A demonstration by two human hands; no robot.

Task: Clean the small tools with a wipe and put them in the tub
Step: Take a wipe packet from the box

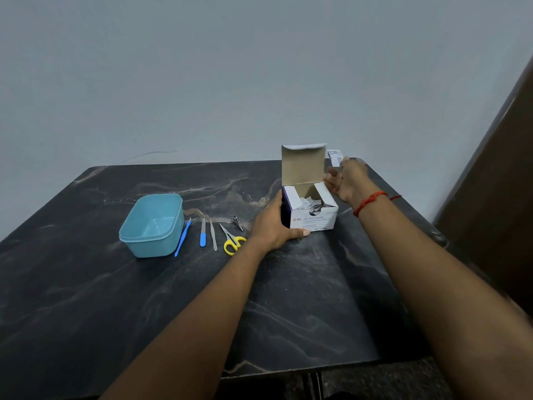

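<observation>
The far side of the right hand (344, 180) is turned away and its fingertips are smeared by blur. A small white sachet (334, 157) stands up at those fingertips, above the far edge of the table (288, 298). It looks pinched there, though which fingers hold it cannot be made out. The print on the sachet is too small to read. The fingers of the left hand (277, 223) are hidden behind the left side of the box of alcohol swabs (314, 219). Only a jumble of white packets shows inside it. The table's near-left part is cut off by the frame.

The left arm reaches forward. Its hand grips the box from the left, with the thumb lying along the bottom front edge. The right arm stretches past the box's right side, the hand raised near the far-right corner with the thumb spread. A red thread (370, 202) circles the wrist. The box's lid stands upright and open.

The teal tub (153, 225) sits towards the table's left edge, with nothing in it. In a row between tub and box lie a blue tool (182, 238) touching the tub's wall, a blue-handled file (203, 233), a metal file (213, 236), yellow scissors (233, 241) and a nail clipper (237, 222).
</observation>
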